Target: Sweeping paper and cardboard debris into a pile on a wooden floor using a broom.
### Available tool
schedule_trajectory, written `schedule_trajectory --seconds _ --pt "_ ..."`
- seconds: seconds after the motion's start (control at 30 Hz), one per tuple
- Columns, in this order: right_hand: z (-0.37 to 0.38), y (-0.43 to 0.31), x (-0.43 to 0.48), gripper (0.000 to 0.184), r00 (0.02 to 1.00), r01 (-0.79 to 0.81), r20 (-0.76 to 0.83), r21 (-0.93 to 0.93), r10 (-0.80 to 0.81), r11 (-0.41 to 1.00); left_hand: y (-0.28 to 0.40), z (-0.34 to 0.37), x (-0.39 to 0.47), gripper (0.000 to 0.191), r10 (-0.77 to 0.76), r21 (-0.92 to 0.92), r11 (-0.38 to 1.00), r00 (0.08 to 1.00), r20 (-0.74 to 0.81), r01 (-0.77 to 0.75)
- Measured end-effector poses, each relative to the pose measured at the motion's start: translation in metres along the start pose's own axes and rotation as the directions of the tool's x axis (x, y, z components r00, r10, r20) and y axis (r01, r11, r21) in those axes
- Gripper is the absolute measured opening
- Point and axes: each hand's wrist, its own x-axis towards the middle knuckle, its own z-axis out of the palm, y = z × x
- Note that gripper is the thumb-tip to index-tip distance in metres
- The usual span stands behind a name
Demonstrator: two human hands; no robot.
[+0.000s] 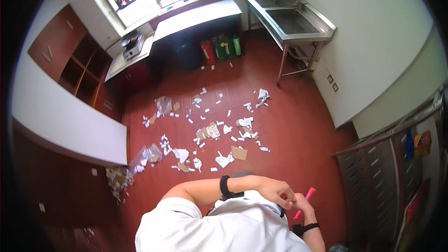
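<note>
My left hand (276, 189) reaches across in front of my white shirt, its fingers curled. A bit of red shows inside the curl; I cannot tell whether it is a held thing or the floor behind. Against its fingertips rests my right hand (301, 203). A bright pink rod (310, 193) with slightly wider ends runs across the right palm, its middle covered by that hand. Black bands circle both wrists. On the red-brown floor (294, 136) before me lie scattered white paper scraps (224, 160), brown cardboard pieces (239, 153) and clear plastic bags (163, 105).
A stainless steel sink (292, 21) stands at the back right, with fire extinguishers (208, 51) under the counter (199, 15). A portable gas stove (133, 49) sits at left. More debris (119, 180) lies by the wall end. A metal rack (378, 171) flanks the right.
</note>
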Motion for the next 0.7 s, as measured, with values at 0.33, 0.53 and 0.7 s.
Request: schedule_trajectory --seconds 0.33,0.53,0.7 --pt "-0.129 -0.004 0.169 0.023 0.876 0.191 0.465 -0.094 -0.127 0.977 -0.013 -0.075 -0.021 0.022 -0.039 -0.245 0.968 0.923 -0.383 -0.061" --pt "-0.183 -0.049 0.270 0.017 0.775 0.324 0.622 -0.237 -0.113 0.916 -0.029 -0.119 -0.038 0.014 0.025 -0.158 0.980 0.864 -0.503 -0.120" --pt "-0.219 -0.077 0.355 0.025 0.715 0.453 0.676 -0.253 -0.179 0.854 -0.041 -0.163 -0.057 0.013 -0.015 -0.191 0.969 0.733 -0.680 -0.156"
